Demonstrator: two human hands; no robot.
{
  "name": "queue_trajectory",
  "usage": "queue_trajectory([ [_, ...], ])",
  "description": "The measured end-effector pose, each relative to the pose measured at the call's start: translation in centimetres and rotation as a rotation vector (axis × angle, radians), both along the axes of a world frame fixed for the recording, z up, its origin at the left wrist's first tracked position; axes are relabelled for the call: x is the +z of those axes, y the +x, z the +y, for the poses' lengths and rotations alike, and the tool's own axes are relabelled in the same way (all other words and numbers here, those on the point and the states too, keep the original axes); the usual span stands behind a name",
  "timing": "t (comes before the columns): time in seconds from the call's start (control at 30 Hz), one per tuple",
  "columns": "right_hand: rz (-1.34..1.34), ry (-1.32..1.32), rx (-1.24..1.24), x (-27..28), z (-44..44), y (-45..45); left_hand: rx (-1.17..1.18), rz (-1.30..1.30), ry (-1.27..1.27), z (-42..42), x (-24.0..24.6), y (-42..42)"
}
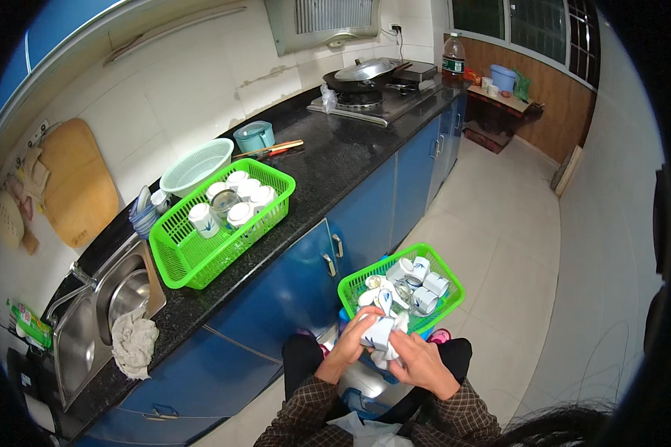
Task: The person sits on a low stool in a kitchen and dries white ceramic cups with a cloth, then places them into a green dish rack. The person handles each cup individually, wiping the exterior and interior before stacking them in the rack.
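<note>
Between my knees, my left hand grips a white ceramic cup with a blue leaf pattern. My right hand presses a white cloth against the cup's right side; part of the cloth is hidden by the fingers. Just beyond both hands stands a green plastic basket on a blue support. It holds several similar cups, white spoons and some clear glass pieces.
On the black counter a second green basket holds upturned cups and a glass jar. A pale colander and a teal lidded container stand behind it. Left is a steel sink with a rag; farther off, a covered wok.
</note>
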State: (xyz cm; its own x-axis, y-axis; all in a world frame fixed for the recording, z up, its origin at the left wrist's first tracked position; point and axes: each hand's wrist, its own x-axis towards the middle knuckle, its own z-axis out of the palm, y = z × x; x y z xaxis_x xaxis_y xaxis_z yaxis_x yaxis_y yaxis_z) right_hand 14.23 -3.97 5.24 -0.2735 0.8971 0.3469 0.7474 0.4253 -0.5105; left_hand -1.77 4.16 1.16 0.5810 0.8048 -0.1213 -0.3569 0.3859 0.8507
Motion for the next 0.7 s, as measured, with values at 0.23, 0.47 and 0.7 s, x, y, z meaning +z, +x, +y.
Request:
queue_trajectory([
  [0.23,0.570,-0.396,0.166,-5.0,0.6,-0.8,0.006,0.336,0.519,0.2,1.4,0.0],
  [0.47,1.868,-0.955,0.225,-5.1,-0.9,-0.5,-0.037,0.149,0.639,-0.1,-0.2,0.0],
  [0.7,1.696,-0.924,-0.008,-2.6,-1.6,-0.3,0.132,0.171,0.834,-1.3,-0.7,0.7],
])
